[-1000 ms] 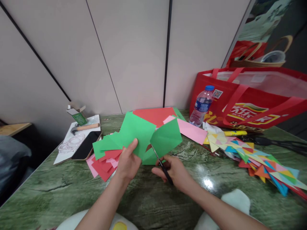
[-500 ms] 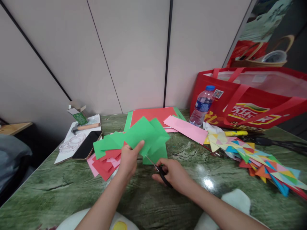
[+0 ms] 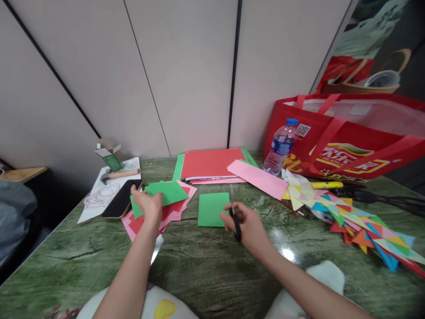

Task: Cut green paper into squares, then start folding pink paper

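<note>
My left hand (image 3: 148,204) is over the pile at the left, its fingers around green paper pieces (image 3: 169,192). Red and pink pieces (image 3: 171,212) lie fanned out beneath them. My right hand (image 3: 244,223) holds black-handled scissors (image 3: 236,225), blades pointing away from me. Just left of the scissors a green square (image 3: 212,209) lies flat on the table, close to the right fingertips. Behind it sits a stack of red, pink and green sheets (image 3: 212,163), with a long pink strip (image 3: 257,178) across its right corner.
A phone (image 3: 122,199), a hammer (image 3: 119,174) and a small green box (image 3: 111,158) are at the left. At the right stand a water bottle (image 3: 281,146) and a red bag (image 3: 345,137), with a colourful folded-paper chain (image 3: 365,221) in front.
My left hand has moved left and down to the pile with the green pieces. The green square on the table is now uncovered. My right hand, with the scissors, has shifted slightly right.
</note>
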A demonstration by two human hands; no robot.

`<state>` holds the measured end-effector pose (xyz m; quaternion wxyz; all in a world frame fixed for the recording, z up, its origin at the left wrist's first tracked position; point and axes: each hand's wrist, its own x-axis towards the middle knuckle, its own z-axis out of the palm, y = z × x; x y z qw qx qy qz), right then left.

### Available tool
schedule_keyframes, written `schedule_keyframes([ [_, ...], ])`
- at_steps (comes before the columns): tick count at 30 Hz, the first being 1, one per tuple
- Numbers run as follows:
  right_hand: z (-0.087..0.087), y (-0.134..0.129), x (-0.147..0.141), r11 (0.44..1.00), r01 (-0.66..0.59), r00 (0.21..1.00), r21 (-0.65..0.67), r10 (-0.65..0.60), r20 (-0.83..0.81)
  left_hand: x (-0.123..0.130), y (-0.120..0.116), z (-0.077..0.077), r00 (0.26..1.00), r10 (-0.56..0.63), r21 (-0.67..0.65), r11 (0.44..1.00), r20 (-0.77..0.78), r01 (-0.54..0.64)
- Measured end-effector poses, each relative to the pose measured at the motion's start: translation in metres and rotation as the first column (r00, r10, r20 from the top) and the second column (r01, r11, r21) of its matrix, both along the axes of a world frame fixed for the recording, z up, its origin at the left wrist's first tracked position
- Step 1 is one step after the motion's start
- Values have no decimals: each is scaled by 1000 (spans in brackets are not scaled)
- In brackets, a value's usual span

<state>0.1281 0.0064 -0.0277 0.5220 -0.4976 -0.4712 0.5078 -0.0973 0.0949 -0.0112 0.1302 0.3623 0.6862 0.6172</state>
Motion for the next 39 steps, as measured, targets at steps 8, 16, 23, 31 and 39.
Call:
schedule_keyframes([
  [8,-5,14,10,931,345,870,-120,-365,-330,52,-27,0,775,-614,-56,788,-153,613],
  [16,-6,17,14,909,366,824,-197,-415,-385,71,-36,-20,723,-670,-204,694,169,691],
  [23,-9,17,13,937,290,828,-194,-348,-440,69,-35,-16,720,-626,-155,712,300,684],
  [31,-7,15,11,947,263,842,-184,-318,-436,71,-33,-15,718,-615,-17,756,325,655],
  [39,-7,15,11,958,200,849,-207,-274,-451,76,-36,-5,583,-605,157,755,542,637],
])
